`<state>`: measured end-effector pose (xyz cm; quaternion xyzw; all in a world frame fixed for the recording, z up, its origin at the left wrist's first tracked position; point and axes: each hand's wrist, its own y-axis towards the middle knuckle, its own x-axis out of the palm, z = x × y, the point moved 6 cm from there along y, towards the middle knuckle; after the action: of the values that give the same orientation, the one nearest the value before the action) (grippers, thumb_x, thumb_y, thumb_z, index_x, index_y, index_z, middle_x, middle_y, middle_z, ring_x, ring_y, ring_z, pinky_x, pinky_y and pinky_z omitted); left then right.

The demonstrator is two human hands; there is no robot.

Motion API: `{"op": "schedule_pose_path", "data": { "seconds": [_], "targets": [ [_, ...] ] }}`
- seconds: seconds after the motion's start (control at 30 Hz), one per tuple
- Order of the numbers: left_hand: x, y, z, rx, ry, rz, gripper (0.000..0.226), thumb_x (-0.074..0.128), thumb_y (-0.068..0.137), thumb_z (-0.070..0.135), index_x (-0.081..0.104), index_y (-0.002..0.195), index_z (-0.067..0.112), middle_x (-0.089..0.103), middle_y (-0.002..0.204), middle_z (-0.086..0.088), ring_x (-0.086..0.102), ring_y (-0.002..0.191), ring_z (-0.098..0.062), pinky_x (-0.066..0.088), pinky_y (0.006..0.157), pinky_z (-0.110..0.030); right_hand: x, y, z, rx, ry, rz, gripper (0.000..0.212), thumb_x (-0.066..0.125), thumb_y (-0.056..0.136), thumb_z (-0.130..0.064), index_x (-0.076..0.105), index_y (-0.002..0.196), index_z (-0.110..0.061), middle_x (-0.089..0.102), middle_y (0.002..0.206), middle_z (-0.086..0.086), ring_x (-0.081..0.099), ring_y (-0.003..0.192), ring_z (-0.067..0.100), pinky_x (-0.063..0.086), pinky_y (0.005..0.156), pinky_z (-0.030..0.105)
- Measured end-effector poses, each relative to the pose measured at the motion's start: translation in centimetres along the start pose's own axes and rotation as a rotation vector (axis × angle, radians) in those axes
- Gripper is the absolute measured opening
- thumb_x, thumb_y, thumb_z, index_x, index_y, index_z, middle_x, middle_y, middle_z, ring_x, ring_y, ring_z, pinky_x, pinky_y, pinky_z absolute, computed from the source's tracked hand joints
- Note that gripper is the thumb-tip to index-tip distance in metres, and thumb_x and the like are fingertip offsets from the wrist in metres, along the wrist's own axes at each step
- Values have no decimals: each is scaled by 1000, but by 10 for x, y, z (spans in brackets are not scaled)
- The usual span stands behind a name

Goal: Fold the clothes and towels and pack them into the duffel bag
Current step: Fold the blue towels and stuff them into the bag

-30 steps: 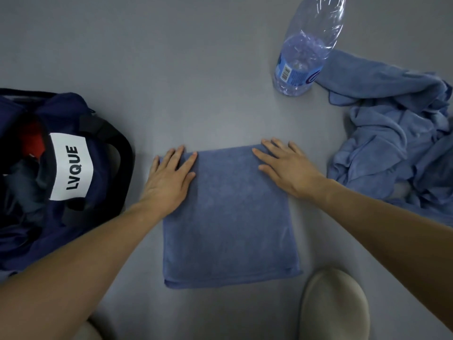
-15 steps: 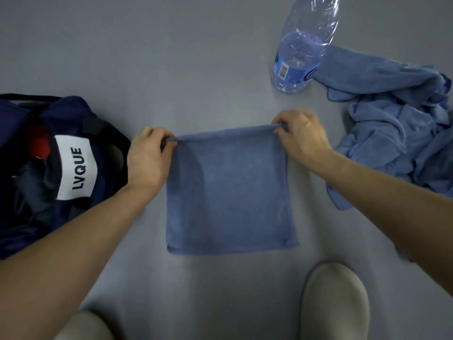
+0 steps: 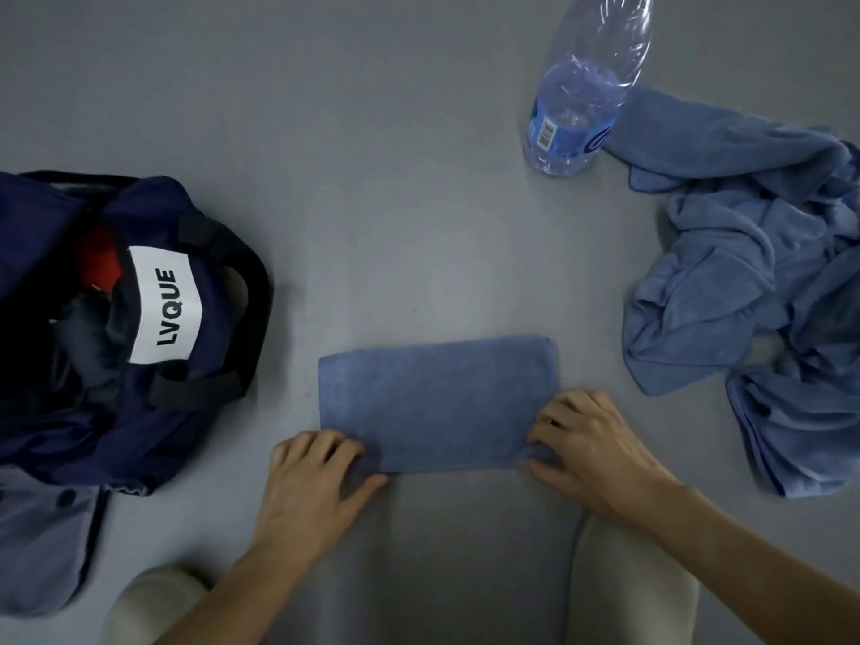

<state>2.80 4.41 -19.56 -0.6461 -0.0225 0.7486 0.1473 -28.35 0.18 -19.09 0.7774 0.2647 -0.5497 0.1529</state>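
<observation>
Remote inspection, head view. All positions are given against the folded towel [image 3: 437, 398], which lies flat on the grey floor [image 3: 372, 179] at centre.

Far left of the folded towel, nearer to me: a grey buttoned garment [image 3: 42, 542], unfolded, partly under the bag.

Left of the folded towel, apart from it: the navy duffel bag [image 3: 116, 439], mouth open upward, black handle [image 3: 258, 290] flopped toward the towel. Red and dark items show inside. I judge it sits open within arm's reach so each finished piece can go straight in.

At the towel's near left corner: the left grip [image 3: 312, 486], a bare hand, fingers curled over the top layer, pinching the corner. At the near right corner: the right grip [image 3: 591, 449], pinching likewise. I judge both corners are held to square the near edges, or to lift the piece.

Condition of the folded towel: blue, fine pile, a wide rectangle. The far edge is rounded as a fold, the sides are even, no wrinkles noted.

Beyond the towel, to its right: a clear water bottle [image 3: 577, 100], upright, part full.

Right of the towel, well apart: a heap of blue towels [image 3: 744, 272], crumpled. Whether its far corner touches the bottle I cannot tell. I judge packing part done.
</observation>
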Motion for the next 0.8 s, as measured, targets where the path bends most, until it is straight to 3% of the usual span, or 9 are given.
{"op": "schedule_pose_path", "data": {
  "seconds": [0.07,0.13,0.23,0.33,0.43,0.53,0.6,0.7,0.8],
  "targets": [
    [-7,13,11,4,-42,68,38,52,90,55,70,105,25,63,109,3,58,96,-25,43,84,-40,-10,16,-4,5,3,64,35,55,95,-49,73,87,-20,68,92,-3,61,88,25,46,76,40],
    [-10,35,30,51,-74,106,45,45,97,46,65,128,20,59,131,-4,58,115,-29,44,96,-42,-13,37,-9,-16,-12,121,42,49,101,-49,72,112,-16,67,117,5,61,107,31,50,86,44],
    [10,68,53,136,-40,45,57,33,103,44,34,156,21,32,161,-12,31,147,-31,25,118,-47,14,62,-7,-15,-128,-21,64,39,101,-57,43,151,-18,37,158,10,33,146,34,32,115,53],
    [36,84,52,118,27,-59,66,18,103,59,5,161,30,5,169,-9,2,155,-29,1,124,-49,41,63,5,-43,-174,-158,72,28,101,-64,21,159,-22,19,166,7,14,153,32,20,119,60],
    [43,87,49,113,52,-96,68,13,102,63,-1,161,32,-3,169,-6,-8,155,-26,-2,124,-50,43,63,16,-68,-200,-183,72,25,102,-65,15,160,-25,14,167,4,12,154,30,14,121,59],
    [33,90,42,155,55,-100,65,16,103,59,7,161,31,1,169,-7,0,156,-27,-2,123,-49,39,68,16,-58,-199,-146,65,26,103,-58,25,158,-24,25,164,6,23,151,30,21,120,57],
    [21,96,25,131,67,-41,60,24,104,49,24,159,26,22,165,-10,22,152,-31,8,122,-49,27,74,21,-14,-161,-66,56,33,102,-47,46,149,-20,47,152,9,45,139,31,35,114,53],
    [-2,104,-9,38,24,45,54,38,97,40,48,146,19,55,135,-9,53,120,-33,34,109,-48,7,80,37,127,-78,31,40,53,94,-34,62,129,-17,65,118,8,62,105,33,46,93,46],
    [-12,116,-19,24,-32,-14,48,44,89,47,64,123,20,64,109,-3,59,96,-32,46,90,-44,0,89,50,262,19,-110,26,63,92,-32,62,116,-20,63,108,4,57,102,30,41,92,44]
  ]
}}
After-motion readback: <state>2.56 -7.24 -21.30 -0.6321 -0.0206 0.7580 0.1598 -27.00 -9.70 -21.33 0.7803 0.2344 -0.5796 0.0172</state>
